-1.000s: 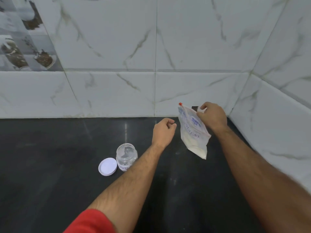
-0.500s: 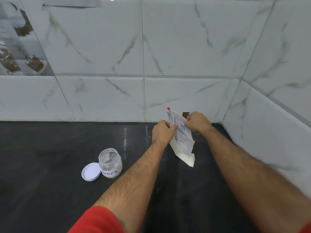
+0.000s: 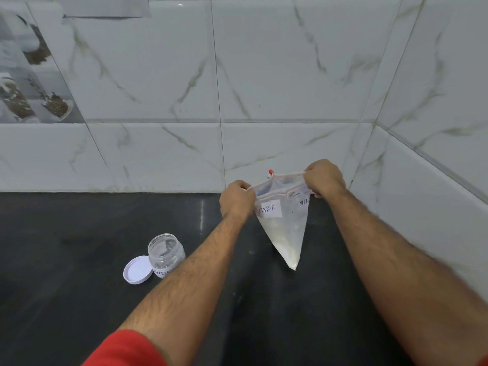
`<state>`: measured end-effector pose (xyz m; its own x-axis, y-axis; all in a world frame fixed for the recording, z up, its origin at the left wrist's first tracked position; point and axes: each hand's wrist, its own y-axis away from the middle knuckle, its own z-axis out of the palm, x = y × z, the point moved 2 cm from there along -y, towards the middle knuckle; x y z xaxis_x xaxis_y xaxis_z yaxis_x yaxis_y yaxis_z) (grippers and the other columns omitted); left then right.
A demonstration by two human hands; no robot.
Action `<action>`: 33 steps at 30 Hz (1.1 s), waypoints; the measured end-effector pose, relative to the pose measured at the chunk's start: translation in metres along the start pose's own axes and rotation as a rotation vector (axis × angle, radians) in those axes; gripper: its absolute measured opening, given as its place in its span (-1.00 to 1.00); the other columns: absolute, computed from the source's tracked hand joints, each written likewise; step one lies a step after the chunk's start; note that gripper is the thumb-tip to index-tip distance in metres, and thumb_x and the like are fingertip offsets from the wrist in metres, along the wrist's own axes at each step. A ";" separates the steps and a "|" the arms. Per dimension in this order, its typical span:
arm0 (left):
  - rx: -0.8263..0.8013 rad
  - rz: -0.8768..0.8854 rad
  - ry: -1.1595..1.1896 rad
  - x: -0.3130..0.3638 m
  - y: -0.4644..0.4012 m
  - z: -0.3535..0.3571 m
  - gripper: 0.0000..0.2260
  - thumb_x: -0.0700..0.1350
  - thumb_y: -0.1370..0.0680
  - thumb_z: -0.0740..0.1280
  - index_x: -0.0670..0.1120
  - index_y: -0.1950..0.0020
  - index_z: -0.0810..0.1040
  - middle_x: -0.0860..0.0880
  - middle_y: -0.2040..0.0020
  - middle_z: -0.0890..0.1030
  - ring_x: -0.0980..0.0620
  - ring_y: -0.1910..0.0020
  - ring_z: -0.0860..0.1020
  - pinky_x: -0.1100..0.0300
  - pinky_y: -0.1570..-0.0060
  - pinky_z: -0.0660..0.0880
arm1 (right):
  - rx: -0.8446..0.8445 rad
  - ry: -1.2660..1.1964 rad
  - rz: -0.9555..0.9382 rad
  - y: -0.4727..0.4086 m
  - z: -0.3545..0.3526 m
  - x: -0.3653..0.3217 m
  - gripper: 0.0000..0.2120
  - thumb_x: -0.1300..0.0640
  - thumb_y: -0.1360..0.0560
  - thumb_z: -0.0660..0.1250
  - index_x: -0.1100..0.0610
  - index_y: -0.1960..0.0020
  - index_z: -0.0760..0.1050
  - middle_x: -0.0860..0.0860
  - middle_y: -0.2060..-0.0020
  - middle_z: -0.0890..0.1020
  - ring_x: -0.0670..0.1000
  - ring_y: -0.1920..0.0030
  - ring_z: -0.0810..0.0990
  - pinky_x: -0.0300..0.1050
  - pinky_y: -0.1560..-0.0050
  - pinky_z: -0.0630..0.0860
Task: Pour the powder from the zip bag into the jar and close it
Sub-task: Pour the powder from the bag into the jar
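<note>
Head view, looking down at a dark counter (image 3: 79, 299) set against marbled white wall tiles (image 3: 264, 75). Both hands are up in front of the wall corner, holding the zip bag (image 3: 284, 228) in the air between them. Left hand (image 3: 236, 200) pinches the left end of the bag's top edge, fingers curled tight on the plastic. Right hand (image 3: 324, 178) grips the right end of the top, fingers closed on the rim. The mouth is pulled apart, the two pink zip strips clearly separated, and a small red slider (image 3: 270, 172) sits at the far side of the opening. The bag hangs down to a point, one bottom corner lowest, with white powder (image 3: 287, 247) settled into that lower part. A white label on the front reads "NDER", partly covered by the left hand; more handwriting shows to its right.

Down on the counter, left of the left forearm, stands the jar (image 3: 166, 254), clear, upright and open, with a handwritten label low on its side. Its white lid (image 3: 137, 269) lies flat just beside it on the left, touching or nearly so. Jar and bag are well apart. A red sleeve (image 3: 126, 350) shows at the bottom edge.
</note>
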<state>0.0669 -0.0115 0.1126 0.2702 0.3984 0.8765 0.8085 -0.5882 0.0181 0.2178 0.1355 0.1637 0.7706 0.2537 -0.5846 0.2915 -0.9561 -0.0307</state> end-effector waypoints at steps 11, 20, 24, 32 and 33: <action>-0.183 0.184 -0.061 0.018 -0.001 -0.005 -0.59 -0.07 -0.52 0.38 -0.07 -0.37 0.53 -0.06 -0.21 0.63 -0.01 -0.06 0.60 0.18 -0.01 0.47 | -0.116 -0.407 -0.016 0.022 0.014 -0.022 -0.77 0.32 -0.48 0.22 0.34 0.04 0.65 0.11 0.49 0.55 0.07 0.53 0.50 -0.11 0.40 0.56; -0.201 0.305 -0.198 0.002 0.020 -0.004 -0.79 -0.16 -0.54 0.31 -0.04 -0.11 0.68 0.05 0.14 0.69 0.10 0.20 0.56 0.27 0.24 0.38 | 0.058 -0.317 -0.073 0.031 0.034 -0.011 -0.70 0.32 -0.43 0.12 0.22 0.22 0.63 0.13 0.36 0.68 0.20 0.33 0.69 0.16 0.27 0.69; -0.342 0.300 -0.286 -0.008 0.025 -0.002 -0.79 -0.01 -0.49 0.33 -0.09 -0.02 0.63 -0.06 0.13 0.67 -0.02 0.17 0.56 0.11 0.11 0.53 | 0.071 -0.359 -0.071 0.039 0.044 -0.008 -0.69 0.30 -0.46 0.10 0.23 0.23 0.61 0.13 0.39 0.67 0.18 0.39 0.69 0.16 0.28 0.68; -0.341 0.296 -0.411 -0.016 0.032 -0.005 -0.26 0.20 -0.23 0.58 -0.04 -0.30 0.42 0.04 -0.11 0.64 0.01 -0.05 0.61 -0.01 -0.07 0.58 | -0.058 -0.357 -0.101 0.049 0.044 -0.015 -0.71 0.34 -0.50 0.12 0.26 0.13 0.64 0.11 0.41 0.65 0.11 0.50 0.65 0.06 0.34 0.70; -0.299 0.300 -0.424 -0.016 0.032 -0.004 -0.28 0.18 -0.25 0.56 -0.04 -0.30 0.41 0.04 -0.09 0.64 0.01 -0.03 0.61 -0.01 -0.05 0.58 | -0.079 -0.326 -0.115 0.049 0.044 -0.016 -0.71 0.34 -0.48 0.13 0.27 0.13 0.64 0.09 0.42 0.63 0.12 0.50 0.64 0.07 0.33 0.70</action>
<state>0.0867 -0.0398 0.1016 0.6991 0.3938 0.5968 0.4986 -0.8668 -0.0120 0.1949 0.0781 0.1361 0.5122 0.2864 -0.8097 0.4181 -0.9067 -0.0562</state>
